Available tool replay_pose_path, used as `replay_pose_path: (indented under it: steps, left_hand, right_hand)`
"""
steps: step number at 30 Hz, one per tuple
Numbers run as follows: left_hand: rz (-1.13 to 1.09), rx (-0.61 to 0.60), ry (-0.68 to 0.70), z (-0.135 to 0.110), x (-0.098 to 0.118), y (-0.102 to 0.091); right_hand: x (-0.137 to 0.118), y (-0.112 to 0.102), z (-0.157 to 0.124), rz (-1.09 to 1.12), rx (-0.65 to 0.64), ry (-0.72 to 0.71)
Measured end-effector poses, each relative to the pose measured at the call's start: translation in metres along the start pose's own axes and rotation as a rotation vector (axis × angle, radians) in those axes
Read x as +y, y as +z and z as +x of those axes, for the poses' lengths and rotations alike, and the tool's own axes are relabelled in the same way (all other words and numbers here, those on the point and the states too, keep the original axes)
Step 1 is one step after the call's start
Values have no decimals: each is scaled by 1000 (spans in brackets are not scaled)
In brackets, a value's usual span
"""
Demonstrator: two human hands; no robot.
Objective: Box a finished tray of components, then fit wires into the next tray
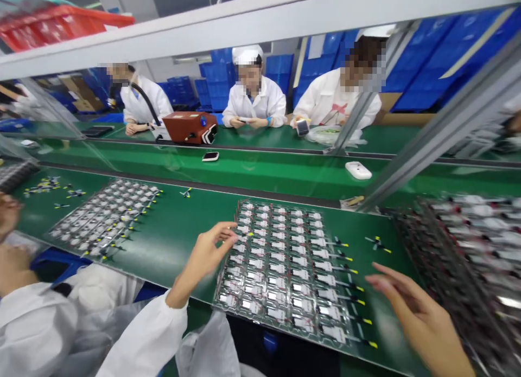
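A clear plastic tray (260,315) holds rows of small white parts with thin red wires. Over its far left side, my left hand (208,251) pinches a small strip with a yellow tip (250,234); most of the strip is hidden or too small to make out. Similar yellow-tipped strips (358,303) stick out along the tray's right edge. My right hand (419,317) is right of the tray, its fingers stretched out and apart, with nothing seen in them. Just beyond it, a few loose yellow-tipped strips (378,244) lie on the green table (175,230).
Stacked trays of parts (459,257) stand at the far right. Left of me, a co-worker's hands (12,257) are near another filled tray (109,217) and loose strips (43,186). A metal post (439,106) slants up on the right. Three people sit opposite.
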State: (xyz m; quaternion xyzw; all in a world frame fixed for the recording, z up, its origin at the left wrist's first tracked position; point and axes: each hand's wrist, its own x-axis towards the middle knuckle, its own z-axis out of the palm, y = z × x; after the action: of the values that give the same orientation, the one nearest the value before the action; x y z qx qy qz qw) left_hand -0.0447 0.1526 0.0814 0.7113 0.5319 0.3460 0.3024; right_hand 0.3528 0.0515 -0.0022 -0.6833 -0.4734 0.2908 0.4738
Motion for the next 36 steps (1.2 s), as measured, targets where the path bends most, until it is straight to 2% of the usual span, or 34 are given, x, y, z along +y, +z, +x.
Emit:
replay_pose_path:
  steps: [3, 5, 7, 10, 14, 19, 23, 25, 28, 31, 36]
  left_hand:
    - [-72, -273, 150, 11, 49, 43]
    - [-90, -394, 288, 25, 72, 72]
    - [-96, -459, 391, 41, 87, 96]
    - [-140, -470, 428, 63, 95, 120]
    - [-229, -456, 399, 77, 95, 132]
    - [-276, -486, 365, 80, 97, 139]
    - [-288, -562, 381, 93, 92, 152]
    - [-162, -547, 481, 108, 83, 160]
    - [234, -525, 674, 138, 63, 173]
    - [555, -627, 787, 162, 40, 182]
    - [692, -661, 936, 168, 21, 189]
  right_hand:
    - [-43, 9, -5, -16, -308, -160]
    - [-64, 20, 0, -40, -382, -213]
    - [-73, 28, 11, -22, -300, -253]
    - [-70, 30, 29, 51, -147, -257]
    - [-64, 23, 39, 117, -129, -254]
    - [-66, 23, 42, 181, -66, -311]
    - [-60, 19, 57, 107, -183, -358]
    - [-48, 16, 70, 118, -170, -303]
    - [-19, 15, 88, 239, -38, -148]
    - [10, 17, 99, 311, 39, -75]
    - [42, 24, 100, 367, 85, 12]
